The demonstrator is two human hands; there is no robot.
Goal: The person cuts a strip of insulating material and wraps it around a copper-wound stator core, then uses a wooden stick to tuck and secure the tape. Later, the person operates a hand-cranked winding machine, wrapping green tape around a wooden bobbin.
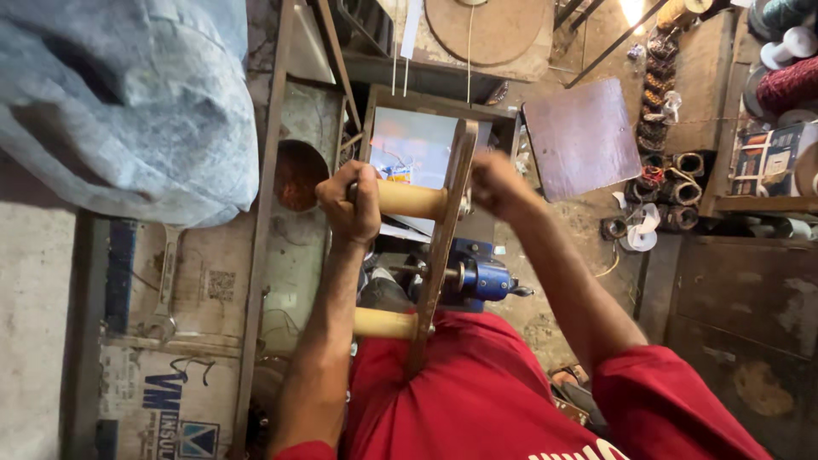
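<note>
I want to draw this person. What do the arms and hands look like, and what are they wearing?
Both arms are bare from the short red sleeves down. The left hand and right hand wear no gloves, and no rings, watch or bands show. The shirt is red, with a bit of white print at its lower edge.

There is one view only, from a camera on the person's head. It looks steeply down, close over both forearms and the red shirt (477, 392), onto the wooden winding frame (443, 238); the floor (588, 230) lies far right.
</note>
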